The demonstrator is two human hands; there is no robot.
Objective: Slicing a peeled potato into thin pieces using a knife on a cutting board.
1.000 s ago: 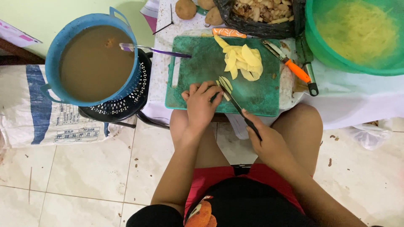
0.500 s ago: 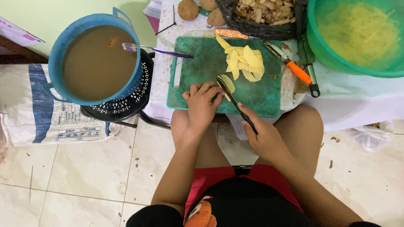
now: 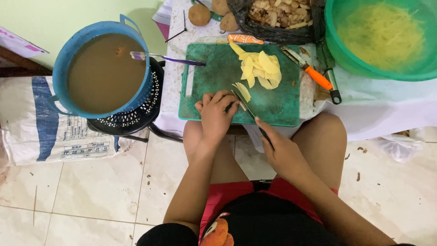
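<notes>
Floor: I see pale tiles [image 3: 91, 182] w/ small brown specks, seen from above; green wall top left.
Surface: low table w/ white cloth [image 3: 382, 105], edge over my view of the knees.
Board: 1 green cutting board [image 3: 277, 102] on the table, just in front of the person.
Left hand: left hand [image 3: 215, 114] pressed down on a potato piece at board's near edge, fingers curled over it; piece mostly hidden.
Right hand: right hand [image 3: 282, 148] clenched round the dark handle of 1 knife [image 3: 248, 109]; blade tip at the cut slices by the left fingers.
Slices: 1 pile of yellow potato slices [image 3: 259, 68] mid-board, plus a few fresh ones [image 3: 242, 90] touching the blade.
Peelers: 2, one w/ orange handle [image 3: 309, 70], one dark [image 3: 330, 75], right of board.
Tubs: 1 blue tub [image 3: 61, 77] of brown water on a black stool, left, purple-handled tool across its rim; 1 green basin [image 3: 387, 73] of shredded potato, top right.
Whole potatoes: 3 approx, top centre [image 3: 199, 14].
Peels: 1 black bag of peels [image 3: 277, 16].
Sack: 1 white sack [image 3: 32, 123] on floor, left.
</notes>
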